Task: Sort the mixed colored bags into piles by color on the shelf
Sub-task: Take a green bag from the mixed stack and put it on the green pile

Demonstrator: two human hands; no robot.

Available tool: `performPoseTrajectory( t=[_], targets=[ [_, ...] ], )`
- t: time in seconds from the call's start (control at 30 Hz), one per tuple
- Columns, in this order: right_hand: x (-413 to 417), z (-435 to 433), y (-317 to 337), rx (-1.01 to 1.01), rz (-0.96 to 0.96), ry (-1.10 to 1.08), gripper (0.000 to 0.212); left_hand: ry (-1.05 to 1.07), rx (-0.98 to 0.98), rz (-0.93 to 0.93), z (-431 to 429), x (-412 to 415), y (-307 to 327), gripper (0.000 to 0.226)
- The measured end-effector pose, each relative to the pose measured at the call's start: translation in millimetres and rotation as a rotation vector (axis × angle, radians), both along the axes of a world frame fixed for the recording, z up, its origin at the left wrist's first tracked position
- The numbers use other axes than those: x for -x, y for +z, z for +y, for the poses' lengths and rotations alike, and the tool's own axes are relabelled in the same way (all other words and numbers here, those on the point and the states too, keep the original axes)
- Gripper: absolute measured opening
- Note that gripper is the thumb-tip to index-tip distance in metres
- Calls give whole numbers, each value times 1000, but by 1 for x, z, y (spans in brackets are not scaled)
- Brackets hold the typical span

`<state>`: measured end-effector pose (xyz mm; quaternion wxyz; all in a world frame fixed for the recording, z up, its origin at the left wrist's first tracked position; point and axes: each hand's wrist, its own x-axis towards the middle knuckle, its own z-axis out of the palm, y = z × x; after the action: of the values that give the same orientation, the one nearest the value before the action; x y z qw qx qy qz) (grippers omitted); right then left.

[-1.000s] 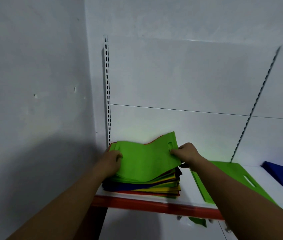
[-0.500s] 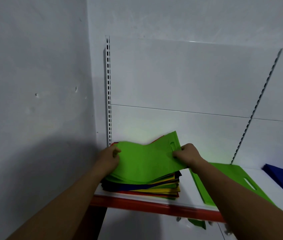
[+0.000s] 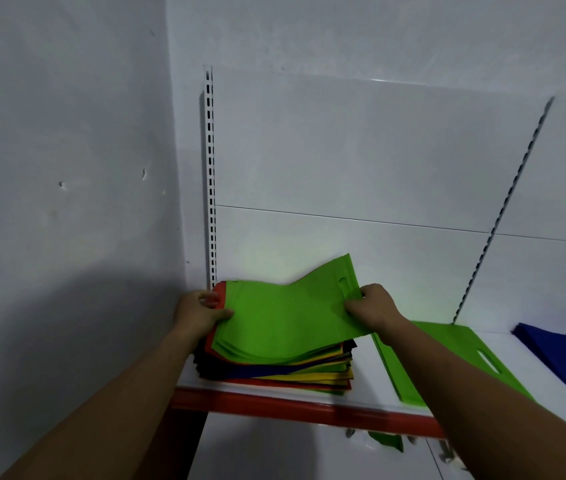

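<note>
A green bag [image 3: 288, 317] lies half lifted on top of the mixed stack of coloured bags [image 3: 285, 370] at the left end of the white shelf [image 3: 371, 386]. My right hand [image 3: 373, 308] pinches the bag's right edge by its handle slot and holds that side raised. My left hand [image 3: 198, 311] grips the left edge of the stack, thumb on the green bag, beside a red bag's corner. To the right lies a flat green bag [image 3: 447, 358], and a blue bag [image 3: 565, 355] sits at the far right.
The shelf has a red front edge [image 3: 302, 408] and white back panels with slotted uprights [image 3: 209, 181]. A grey wall [image 3: 67, 202] closes in on the left. Green scraps [image 3: 387, 441] show below the shelf.
The right side of the green bag has risen and the bag has slid slightly right. My left hand has shifted to the stack's left edge, baring a red corner.
</note>
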<state>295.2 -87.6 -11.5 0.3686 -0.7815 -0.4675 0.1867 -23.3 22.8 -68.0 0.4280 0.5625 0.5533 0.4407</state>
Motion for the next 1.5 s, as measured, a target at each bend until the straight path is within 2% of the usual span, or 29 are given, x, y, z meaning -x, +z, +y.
performPoseTrajectory(
  t=[0.13,0.23,0.37,0.6,0.7,0.77,0.87,0.93,1.1,1.23,1.4,1.5],
  targets=[
    [-2,0,-2,-20,-6,4,21,-44,-167,423,4,1,0,54],
    [-2,-2,-2,-22,-17,11,19,-83,-144,603,5,3,0,56],
    [-2,-3,-2,-25,-23,10,18,-147,-3,614,1,3,2,36],
    [-2,-6,-4,-13,-19,17,10,-127,47,562,10,1,0,39],
    [-1,-5,-5,-12,-9,27,10,-149,56,509,9,-5,1,26],
    [1,-5,-4,-10,-7,30,9,-144,-6,557,11,-9,2,29],
    [4,-3,-3,-25,-5,34,14,-65,-220,779,10,-10,10,38],
    [6,-3,-2,-38,-5,34,15,-83,-284,755,10,-12,16,32],
    [4,-2,3,-65,4,18,19,-154,-200,555,16,-19,21,23],
    [-3,-4,11,-79,32,-15,22,-164,-91,487,22,-19,14,27],
    [-7,-5,14,-70,45,-61,39,-193,14,369,27,-15,-3,25],
    [-7,-5,10,-48,53,-70,38,-201,71,344,24,-16,-5,29]
  ],
)
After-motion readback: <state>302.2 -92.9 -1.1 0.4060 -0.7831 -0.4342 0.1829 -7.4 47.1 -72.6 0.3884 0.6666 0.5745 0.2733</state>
